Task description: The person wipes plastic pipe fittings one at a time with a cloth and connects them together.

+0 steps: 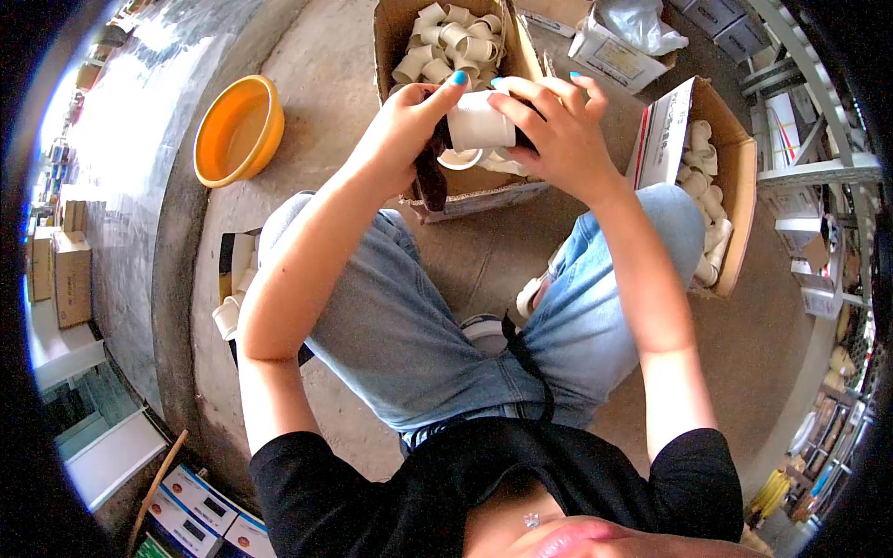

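A white plastic pipe fitting point(481, 121) is held up between my two hands, over the open cardboard box of similar fittings point(453, 45). My left hand point(409, 126) grips its left side, with the thumb along the top edge, and a dark brown cloth-like piece point(430, 181) hangs under that palm. Around the right side of the fitting curl the fingers of my right hand point(558, 126); something dark shows between them and the fitting. Just below the held piece, another white ring-shaped fitting point(460, 159) is visible.
An orange basin point(239, 131) stands on the floor at the left. To the right is a second cardboard box point(739, 200) with white fittings. More fittings point(228, 316) lie beside my left leg. Metal shelving point(819, 175) runs along the right edge.
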`<control>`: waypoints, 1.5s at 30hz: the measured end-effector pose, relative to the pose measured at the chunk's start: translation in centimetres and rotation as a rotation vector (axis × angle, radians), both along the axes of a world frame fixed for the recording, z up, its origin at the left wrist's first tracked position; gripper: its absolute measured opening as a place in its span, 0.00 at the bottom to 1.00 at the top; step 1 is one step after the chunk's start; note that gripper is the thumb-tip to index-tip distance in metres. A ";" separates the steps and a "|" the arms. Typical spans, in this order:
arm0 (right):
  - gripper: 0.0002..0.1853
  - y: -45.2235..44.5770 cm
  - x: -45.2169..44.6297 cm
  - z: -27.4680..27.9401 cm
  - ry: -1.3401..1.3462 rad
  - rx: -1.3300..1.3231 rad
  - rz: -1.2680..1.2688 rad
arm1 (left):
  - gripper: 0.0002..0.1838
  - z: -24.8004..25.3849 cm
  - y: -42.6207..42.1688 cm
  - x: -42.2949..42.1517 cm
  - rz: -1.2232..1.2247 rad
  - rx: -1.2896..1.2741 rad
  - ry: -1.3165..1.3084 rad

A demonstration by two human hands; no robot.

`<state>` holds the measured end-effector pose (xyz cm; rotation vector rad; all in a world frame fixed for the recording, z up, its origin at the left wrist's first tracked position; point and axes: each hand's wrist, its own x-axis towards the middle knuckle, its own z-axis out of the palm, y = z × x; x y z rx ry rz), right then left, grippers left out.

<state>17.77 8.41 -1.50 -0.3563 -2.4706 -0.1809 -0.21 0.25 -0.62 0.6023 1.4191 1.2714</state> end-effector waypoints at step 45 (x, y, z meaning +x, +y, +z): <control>0.32 0.5 0.2 1.0 0.008 -0.056 -0.040 | 0.17 0.9 -0.5 1.0 0.027 0.265 -0.052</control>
